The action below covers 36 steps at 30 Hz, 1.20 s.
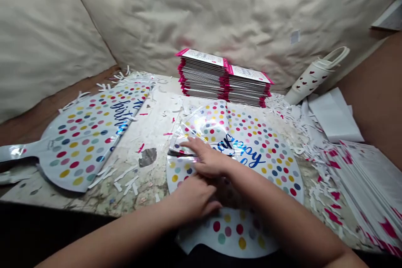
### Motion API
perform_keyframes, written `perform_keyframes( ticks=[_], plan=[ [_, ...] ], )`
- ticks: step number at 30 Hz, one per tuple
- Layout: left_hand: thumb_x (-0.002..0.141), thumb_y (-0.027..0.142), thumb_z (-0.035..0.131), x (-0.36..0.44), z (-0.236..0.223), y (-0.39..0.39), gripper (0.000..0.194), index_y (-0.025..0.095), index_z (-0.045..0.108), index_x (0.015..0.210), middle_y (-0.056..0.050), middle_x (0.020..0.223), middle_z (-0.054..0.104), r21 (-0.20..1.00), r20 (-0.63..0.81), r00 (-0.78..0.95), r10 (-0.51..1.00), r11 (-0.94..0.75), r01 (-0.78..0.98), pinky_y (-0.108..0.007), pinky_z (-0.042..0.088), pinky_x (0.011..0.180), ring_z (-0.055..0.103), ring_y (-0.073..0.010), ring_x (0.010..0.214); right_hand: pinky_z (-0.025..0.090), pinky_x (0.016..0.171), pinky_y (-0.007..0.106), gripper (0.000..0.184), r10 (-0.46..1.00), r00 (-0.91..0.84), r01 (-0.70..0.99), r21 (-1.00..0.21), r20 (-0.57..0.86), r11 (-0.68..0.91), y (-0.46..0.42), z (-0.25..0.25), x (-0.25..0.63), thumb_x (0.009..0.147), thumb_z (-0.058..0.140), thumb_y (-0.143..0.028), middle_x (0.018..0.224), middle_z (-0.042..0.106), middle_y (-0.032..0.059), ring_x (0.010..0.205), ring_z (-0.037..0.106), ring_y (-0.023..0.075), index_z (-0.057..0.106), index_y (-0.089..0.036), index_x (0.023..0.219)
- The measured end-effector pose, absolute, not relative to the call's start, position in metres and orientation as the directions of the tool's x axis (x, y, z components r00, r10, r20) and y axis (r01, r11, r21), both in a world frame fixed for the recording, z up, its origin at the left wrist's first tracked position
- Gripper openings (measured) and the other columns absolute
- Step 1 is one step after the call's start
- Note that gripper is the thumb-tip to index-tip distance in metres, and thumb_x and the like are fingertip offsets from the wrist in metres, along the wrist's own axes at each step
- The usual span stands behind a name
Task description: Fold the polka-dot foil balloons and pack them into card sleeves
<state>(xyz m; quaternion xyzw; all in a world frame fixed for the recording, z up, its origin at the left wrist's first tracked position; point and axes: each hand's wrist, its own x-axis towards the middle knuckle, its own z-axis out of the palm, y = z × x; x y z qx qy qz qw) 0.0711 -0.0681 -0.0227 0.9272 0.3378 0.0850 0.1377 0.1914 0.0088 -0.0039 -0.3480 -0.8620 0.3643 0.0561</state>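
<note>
A flat, deflated foil balloon (pixel 278 155) printed with coloured dots and blue lettering lies before me, its upper left part folded over on itself. My right hand (pixel 205 155) rests on the folded part (pixel 209 119), fingers stretched out and apart. Just below it, my left hand (pixel 193 197) is curled over the balloon, its thumb pointing right. The left fingertips are hidden, so whatever they grip does not show. Another dotted foil balloon (pixel 84 142), folded in half with its tail to the left, lies on the left side of the table.
Two stacks of pink-edged flat packs (pixel 202 73) stand at the back. A white tumbler with hearts (pixel 309 79) leans at the back right. White sheets (pixel 336 115) and more packets (pixel 370 184) lie along the right side. Paper shreds (pixel 127 180) litter the worn tabletop (pixel 157 113).
</note>
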Motion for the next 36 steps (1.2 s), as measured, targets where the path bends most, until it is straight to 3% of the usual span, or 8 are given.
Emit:
perform_keyframes(
  ticks=[4, 10, 13, 17, 23, 28, 32, 36],
  plan=[
    [0.084, 0.011, 0.041, 0.009, -0.011, -0.042, 0.032, 0.013, 0.056, 0.113, -0.013, 0.112, 0.06, 0.006, 0.222, 0.68, 0.699, -0.698, 0.716, -0.04, 0.043, 0.087, 0.054, -0.0248, 0.1, 0.035, 0.101, 0.031, 0.056, 0.735, -0.677, 0.59, -0.576, 0.028, 0.565, 0.01, -0.015, 0.208, 0.071, 0.049, -0.013, 0.132, 0.044, 0.0134, 0.12, 0.043, 0.0198, 0.041, -0.01, 0.127],
    [0.084, 0.018, 0.045, -0.011, 0.017, -0.002, 0.02, 0.016, 0.064, 0.078, -0.007, 0.075, 0.064, -0.309, 0.287, 0.678, 0.677, -0.604, 0.734, -0.039, 0.044, 0.068, 0.056, -0.0235, 0.074, 0.047, 0.08, 0.035, 0.03, 0.852, -0.515, 0.777, -0.367, 0.099, 0.512, 0.004, -0.028, 0.17, 0.079, 0.05, -0.028, 0.104, 0.061, 0.0157, 0.097, 0.057, 0.026, 0.057, -0.011, 0.103],
    [0.086, 0.024, 0.047, 0.011, 0.021, -0.014, 0.02, 0.017, 0.064, 0.079, -0.007, 0.084, 0.065, -0.237, 0.399, 0.657, 0.64, -0.62, 0.748, -0.038, 0.044, 0.075, 0.056, -0.0216, 0.079, 0.049, 0.071, 0.032, 0.021, 0.887, -0.447, 0.817, -0.35, 0.116, 0.458, 0.012, -0.028, 0.165, 0.079, 0.045, -0.015, 0.091, 0.066, 0.0121, 0.084, 0.062, 0.0228, 0.062, -0.014, 0.092],
    [0.086, 0.044, 0.045, 0.029, -0.007, -0.029, 0.04, 0.015, 0.061, 0.11, -0.014, 0.114, 0.06, -0.067, 0.19, 0.704, 0.684, -0.706, 0.705, -0.042, 0.041, 0.089, 0.052, -0.0286, 0.106, 0.05, 0.071, 0.029, 0.029, 0.923, -0.329, 0.843, -0.378, 0.201, 0.383, 0.028, 0.01, 0.224, 0.081, 0.043, -0.011, 0.089, 0.069, 0.0059, 0.08, 0.064, 0.0187, 0.065, -0.018, 0.098],
    [0.078, 0.069, 0.037, 0.028, -0.033, -0.022, 0.075, 0.031, 0.023, 0.141, -0.013, 0.15, 0.014, 0.098, -0.13, 0.504, 0.854, -0.495, 0.863, -0.064, 0.021, 0.098, 0.011, -0.0456, 0.132, 0.051, 0.08, 0.032, 0.026, 0.532, 0.058, 0.845, -0.325, 0.845, 0.424, 0.004, 0.095, 0.343, 0.085, 0.053, -0.021, 0.1, 0.069, 0.0049, 0.091, 0.064, 0.0192, 0.065, -0.019, 0.107],
    [0.086, 0.055, 0.034, 0.011, -0.01, -0.006, 0.057, 0.023, 0.041, 0.133, -0.012, 0.137, 0.042, 0.32, -0.053, 0.398, 0.916, -0.361, 0.876, -0.047, 0.038, 0.096, 0.039, -0.0317, 0.124, 0.05, 0.092, 0.036, 0.043, 0.562, -0.414, 0.631, -0.219, 0.716, 0.744, -0.04, 0.048, 0.348, 0.082, 0.055, -0.01, 0.118, 0.062, 0.0029, 0.107, 0.059, 0.0179, 0.054, -0.026, 0.122],
    [0.088, 0.039, 0.04, 0.001, 0.018, 0.002, 0.04, 0.014, 0.053, 0.117, -0.012, 0.112, 0.058, 0.372, 0.364, 0.037, 0.931, -0.182, 0.91, -0.038, 0.049, 0.082, 0.056, -0.0249, 0.101, 0.037, 0.103, 0.043, 0.03, 0.616, -0.655, 0.538, -0.302, 0.438, 0.787, -0.067, -0.024, 0.348, 0.09, 0.045, -0.02, 0.12, 0.06, 0.0057, 0.119, 0.048, 0.0209, 0.059, -0.023, 0.117],
    [0.085, 0.022, 0.047, 0.048, 0.018, 0.002, 0.025, 0.015, 0.06, 0.106, -0.009, 0.104, 0.064, 0.208, 0.542, 0.471, 0.696, -0.654, 0.727, -0.037, 0.045, 0.092, 0.057, -0.0206, 0.102, 0.032, 0.105, 0.044, 0.03, 0.629, -0.744, 0.528, -0.378, 0.227, 0.761, -0.079, -0.054, 0.355, 0.093, 0.04, -0.023, 0.124, 0.057, 0.0048, 0.124, 0.043, 0.0206, 0.059, -0.024, 0.117]
  ],
)
